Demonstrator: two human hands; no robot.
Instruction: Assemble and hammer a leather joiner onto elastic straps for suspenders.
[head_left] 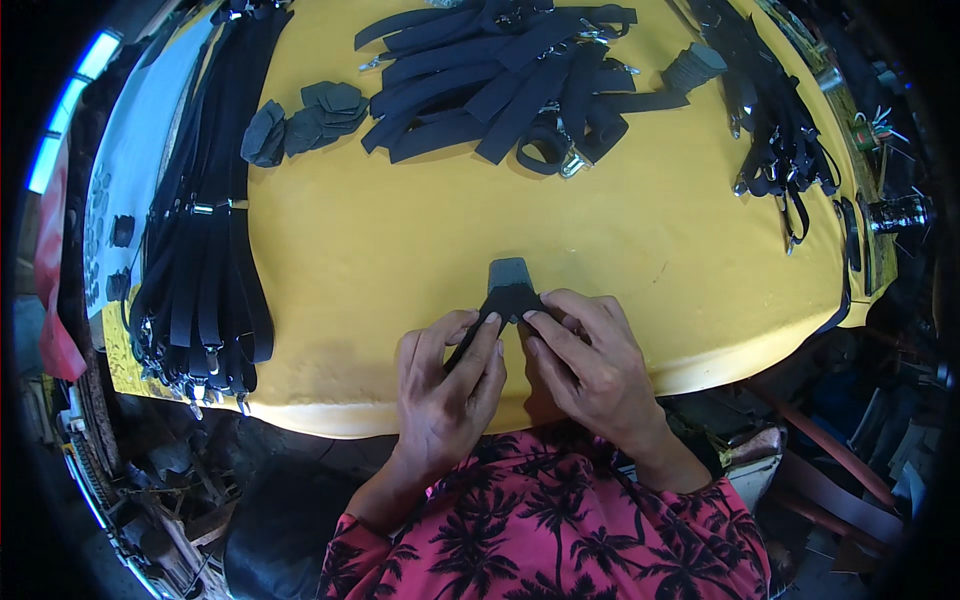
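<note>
Now I'm guiding the left hand and right hand, both pinching the black strap, presumably keeping it steady against the grey patch.

Red material, bright light strip, pale sheet

Dim light, bent edges (black corners)

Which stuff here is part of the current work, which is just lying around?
In the work:
black straps, pinched by left hand and right hand
dark patch where the straps meet

Lying about:
strap pile, far middle
left strap bundle; right strap bundle
stacked dark patches, possibly supplies
red strip, far left
</note>
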